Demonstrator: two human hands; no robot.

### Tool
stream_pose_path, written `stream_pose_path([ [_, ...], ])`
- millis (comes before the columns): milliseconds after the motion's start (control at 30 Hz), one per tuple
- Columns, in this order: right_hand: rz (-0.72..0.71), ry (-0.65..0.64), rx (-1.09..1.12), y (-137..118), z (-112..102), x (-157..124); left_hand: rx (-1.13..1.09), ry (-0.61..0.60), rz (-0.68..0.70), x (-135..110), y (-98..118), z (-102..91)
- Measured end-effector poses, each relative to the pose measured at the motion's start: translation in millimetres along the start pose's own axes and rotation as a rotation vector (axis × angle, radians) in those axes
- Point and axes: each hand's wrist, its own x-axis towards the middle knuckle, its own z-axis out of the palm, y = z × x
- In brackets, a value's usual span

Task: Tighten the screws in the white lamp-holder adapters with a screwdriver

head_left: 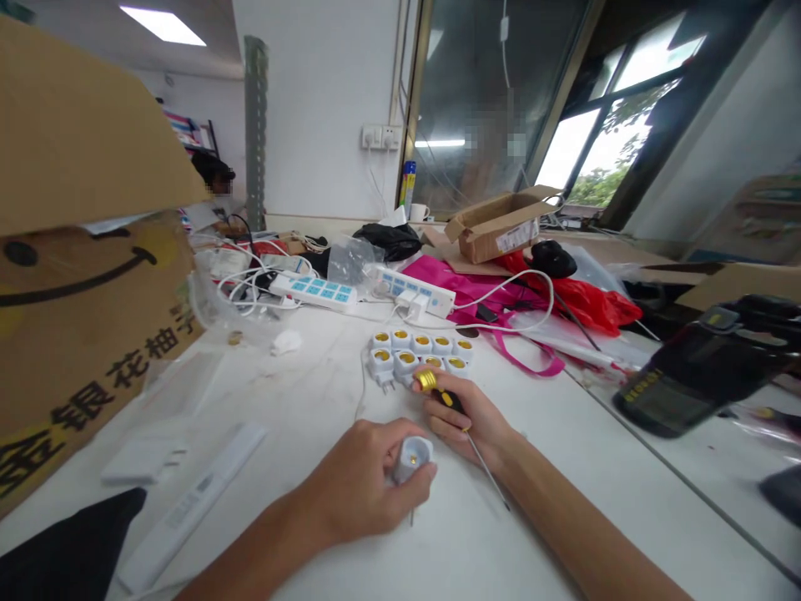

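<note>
My left hand (360, 484) is closed around a small white lamp socket adapter (413, 457), its open end facing up and right, low over the white table (313, 401). My right hand (466, 421) lies just beyond it, fingers curled on a screwdriver (466, 434) with a black and yellow handle; its thin shaft points back toward my right forearm. A brass threaded shell (426, 381) is pinched at the right hand's fingertips. Right behind the hands stands a cluster of several white socket adapters (419, 352) with brass insides.
A big cardboard box (81, 250) with a smile print fills the left. White power strips (316, 292) and cables lie at the back, with pink and red bags (563, 300) and an open carton (501, 224) beyond. A black device (694, 376) lies at right. A person sits far back left.
</note>
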Motion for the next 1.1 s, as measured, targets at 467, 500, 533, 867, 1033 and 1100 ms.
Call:
stream_pose_path([
  [467,0.048,0.021,-0.018,2,8,-14,-0.080,0.104,-0.220,4,-2,6.3],
  [500,0.042,0.021,-0.018,2,7,-14,-0.085,0.119,-0.231,5,-2,5.3],
  [533,0.035,0.020,-0.018,2,7,-14,-0.091,0.125,-0.241,5,-2,3.8],
  [867,0.026,0.029,-0.034,1,11,-16,-0.246,0.025,-0.412,15,-7,-13.4],
  [1033,-0.003,0.037,-0.060,4,12,-17,-0.292,0.098,-0.400,13,-7,-10.8],
  [1100,-0.011,0.030,-0.084,5,12,-17,-0.298,0.127,-0.397,13,-8,-9.2],
])
